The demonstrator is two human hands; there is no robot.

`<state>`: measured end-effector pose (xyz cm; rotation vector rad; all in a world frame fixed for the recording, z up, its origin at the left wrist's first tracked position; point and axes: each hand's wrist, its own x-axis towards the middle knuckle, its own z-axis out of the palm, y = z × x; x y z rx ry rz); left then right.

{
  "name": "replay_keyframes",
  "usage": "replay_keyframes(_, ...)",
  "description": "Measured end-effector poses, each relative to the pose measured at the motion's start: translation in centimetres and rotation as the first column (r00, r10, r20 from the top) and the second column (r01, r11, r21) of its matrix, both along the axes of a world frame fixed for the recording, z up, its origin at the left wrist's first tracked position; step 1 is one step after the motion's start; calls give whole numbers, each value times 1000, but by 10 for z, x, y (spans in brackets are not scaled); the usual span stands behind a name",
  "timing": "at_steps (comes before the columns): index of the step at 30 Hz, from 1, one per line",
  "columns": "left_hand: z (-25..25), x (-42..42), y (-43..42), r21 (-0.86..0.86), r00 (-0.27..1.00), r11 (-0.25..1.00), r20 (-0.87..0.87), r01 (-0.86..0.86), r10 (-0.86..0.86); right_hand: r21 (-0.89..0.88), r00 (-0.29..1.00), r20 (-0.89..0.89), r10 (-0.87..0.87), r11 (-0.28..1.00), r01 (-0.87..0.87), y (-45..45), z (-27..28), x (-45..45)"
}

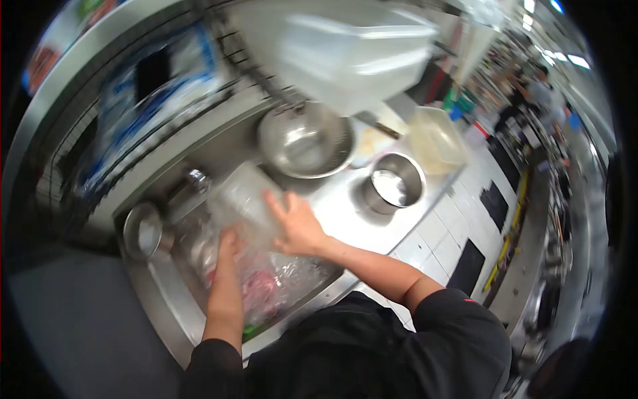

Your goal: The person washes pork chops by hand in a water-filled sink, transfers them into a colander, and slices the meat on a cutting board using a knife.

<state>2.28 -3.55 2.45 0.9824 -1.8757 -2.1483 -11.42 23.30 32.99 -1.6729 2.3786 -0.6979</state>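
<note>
Over a steel sink (167,282), a translucent plastic container (242,193) is tilted between my two hands. My right hand (296,226) holds its right side, with the thumb and a finger showing on the wall. At its lower left edge is my left hand (230,245); blur and the container hide most of its fingers. Below them in the sink lie clear plastic and reddish pieces (261,289), blurred, with a bit of green (250,330) near the front edge.
A large steel bowl (306,141) and a steel pot (394,183) stand right of the sink. Beyond are a pale container (436,141) and a knife (387,130). A strainer (143,231) sits at the sink's left. A big clear bin (352,53) hangs above. People (541,90) are far off.
</note>
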Motion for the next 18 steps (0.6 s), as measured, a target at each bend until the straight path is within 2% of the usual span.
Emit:
replay_keyframes(1,-44,-7,-26,-665,954,698,77,266,-290,-89,990,-140,30,995,-43,12,-5,3)
replay_keyframes(2,-82,-15,-49,-945,936,285,52,159,-348,-95,989,-149,-19,995,5,26,-7,3)
replay_keyframes(3,-68,-13,-35,-780,986,607,76,152,-150,-140,962,-263,70,984,-110,38,-7,2)
replay_keyframes(4,-51,-15,-16,-522,996,853,79,9,38,-168,913,-376,157,958,-234,49,-8,-1)
replay_keyframes(5,-34,-17,3,-295,976,939,71,-177,206,-179,916,-381,128,961,-209,59,-8,-4)
replay_keyframes(6,-18,-17,20,-189,946,933,55,-305,321,-226,892,-419,170,932,-284,71,-9,-9)
replay_keyframes(7,-3,-17,36,-158,919,910,37,-384,394,-268,865,-456,211,894,-359,82,-10,-14)
replay_keyframes(8,14,-17,51,-148,891,882,15,-447,454,-281,869,-458,189,897,-343,93,-12,-20)
replay_keyframes(11,67,-22,79,-255,825,787,-103,-562,555,-316,882,-436,178,888,-335,130,-11,-43)
replay_keyframes(13,103,-28,95,-356,794,713,-189,-604,578,-290,942,-258,214,913,-287,157,-4,-68)
replay_keyframes(16,159,-36,121,-519,744,547,-331,-657,580,-226,907,-336,253,914,-338,188,-3,-124)
replay_keyframes(18,194,-35,151,-591,701,415,-408,-691,585,-275,955,-279,104,944,-183,222,-3,-185)
